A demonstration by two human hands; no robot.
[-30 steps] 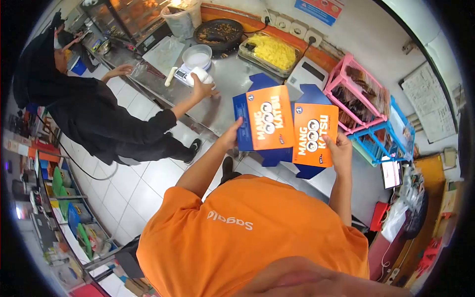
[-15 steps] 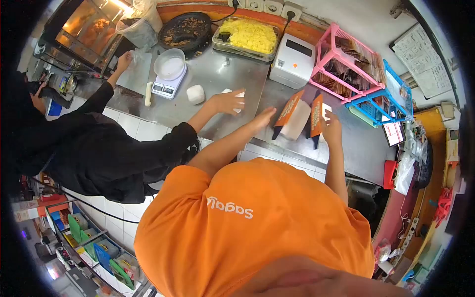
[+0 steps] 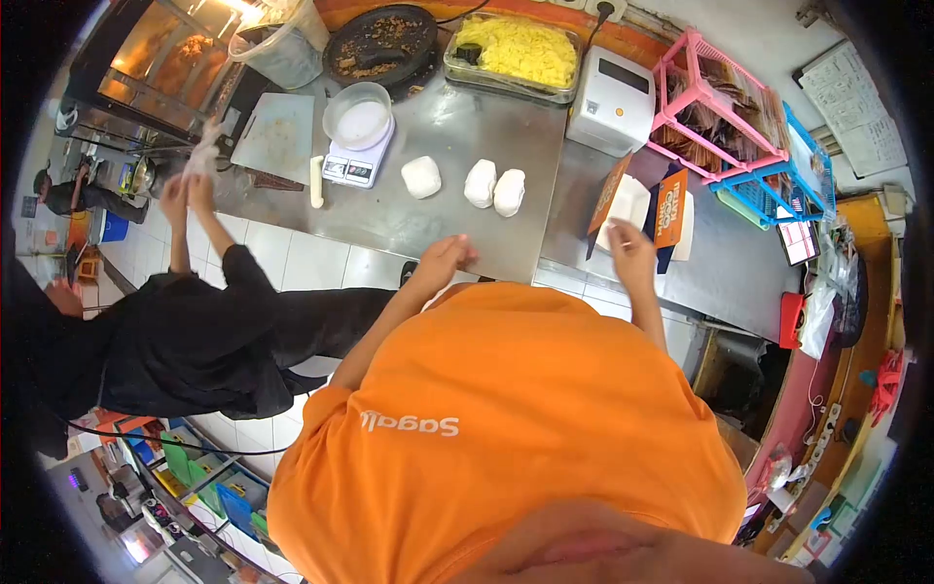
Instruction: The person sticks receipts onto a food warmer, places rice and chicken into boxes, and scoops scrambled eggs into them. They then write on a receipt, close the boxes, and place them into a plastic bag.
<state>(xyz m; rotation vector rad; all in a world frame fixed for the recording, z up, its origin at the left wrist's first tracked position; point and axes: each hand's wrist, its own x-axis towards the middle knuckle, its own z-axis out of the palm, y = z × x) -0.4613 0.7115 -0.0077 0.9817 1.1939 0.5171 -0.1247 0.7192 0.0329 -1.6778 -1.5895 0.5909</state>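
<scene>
Two orange-and-dark paper food boxes with pale insides stand on the metal counter: an open left box (image 3: 630,201) and a right box (image 3: 671,219) beside it. At the front of the left box is my right hand (image 3: 634,255), its fingers bent against the near edge. My left hand (image 3: 446,263) hangs at the counter's front edge, fingers loosely stretched and holding nothing. Beyond it lie three white wrapped bundles: a left bundle (image 3: 421,177), a middle bundle (image 3: 480,183) and a right bundle (image 3: 510,193). The last two lie side by side.
A co-worker's hands (image 3: 190,190) hold thin clear plastic at the left. Along the back stand a scale (image 3: 352,167), a black pan (image 3: 379,49), a tray of yellow food (image 3: 513,58), a white printer (image 3: 611,102) and a pink rack (image 3: 715,107).
My left hand has drawn back left, towards the counter edge. The co-worker's hand has left the bundles, and both their hands are now at the left. The boxes have turned; the left one shows its inside.
</scene>
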